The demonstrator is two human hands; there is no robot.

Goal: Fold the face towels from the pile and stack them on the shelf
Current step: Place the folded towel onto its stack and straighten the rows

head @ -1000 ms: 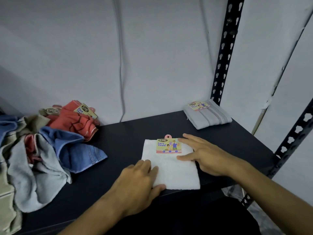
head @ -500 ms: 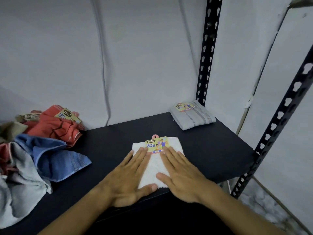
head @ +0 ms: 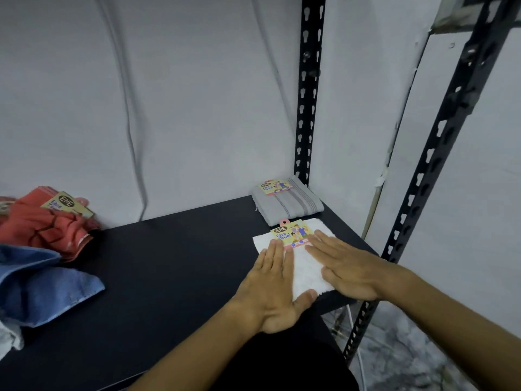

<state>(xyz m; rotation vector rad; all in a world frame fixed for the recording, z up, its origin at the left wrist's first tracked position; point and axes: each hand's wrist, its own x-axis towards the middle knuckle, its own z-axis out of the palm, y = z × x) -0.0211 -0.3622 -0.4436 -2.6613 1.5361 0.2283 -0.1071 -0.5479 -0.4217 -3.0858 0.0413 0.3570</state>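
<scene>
2 flat hands (head: 275, 280) press 1 white towel (head: 306, 270) beside 1 grey towel (head: 287, 203).

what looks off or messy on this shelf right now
Nothing damaged or spilled. The white towel lies flat under both hands, beside the folded grey towel, not stacked on it. The unfolded pile at the left remains crumpled.

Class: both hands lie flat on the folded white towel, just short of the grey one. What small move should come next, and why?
Probably lift the white towel onto the folded grey towel. It already looks folded flat under the left hand and right hand, and the grey towel lies right behind it by the rear post, so it seems to start the stack.
</scene>
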